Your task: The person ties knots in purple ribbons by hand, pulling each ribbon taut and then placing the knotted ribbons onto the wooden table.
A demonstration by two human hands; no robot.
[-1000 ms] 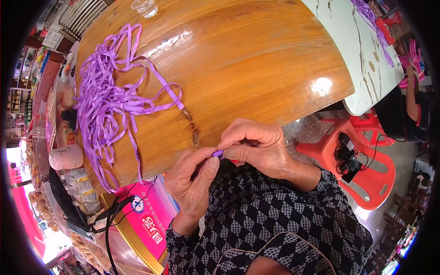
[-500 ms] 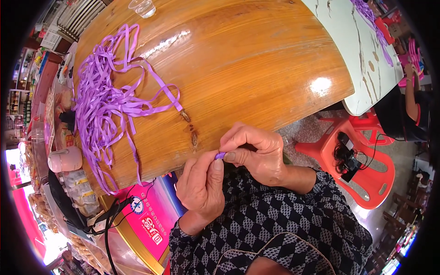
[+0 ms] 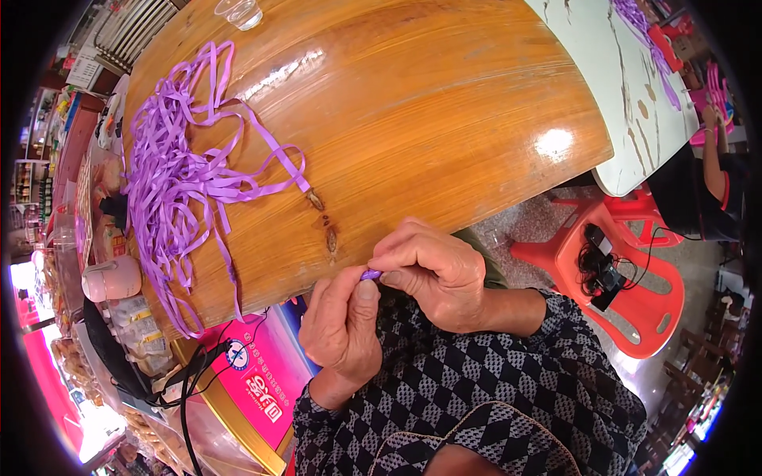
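Observation:
Between my fingertips is a small folded or rolled piece of purple ribbon point(image 3: 371, 274), just off the table's near edge. My left hand point(image 3: 343, 321) pinches it between thumb and forefinger. My right hand point(image 3: 436, 274) is closed from the other side, its thumb and forefinger pressed together at the ribbon's right end. Most of the small piece is hidden by the fingers. A big loose tangle of purple ribbon point(image 3: 178, 178) lies on the left part of the wooden table point(image 3: 413, 119), with one loop reaching toward the middle.
A clear plastic cup point(image 3: 240, 14) stands at the far left. Right of the table are a white marbled table point(image 3: 635, 119) and a red plastic stool point(image 3: 567, 246) holding black cables point(image 3: 594, 274). A pink container point(image 3: 113, 278) sits at left. Another person's arm point(image 3: 714, 163) shows far right.
Both hands have shifted slightly left with the purple piece. The right thumb has drawn back a little from it, and the piece sits turned differently between the fingers.

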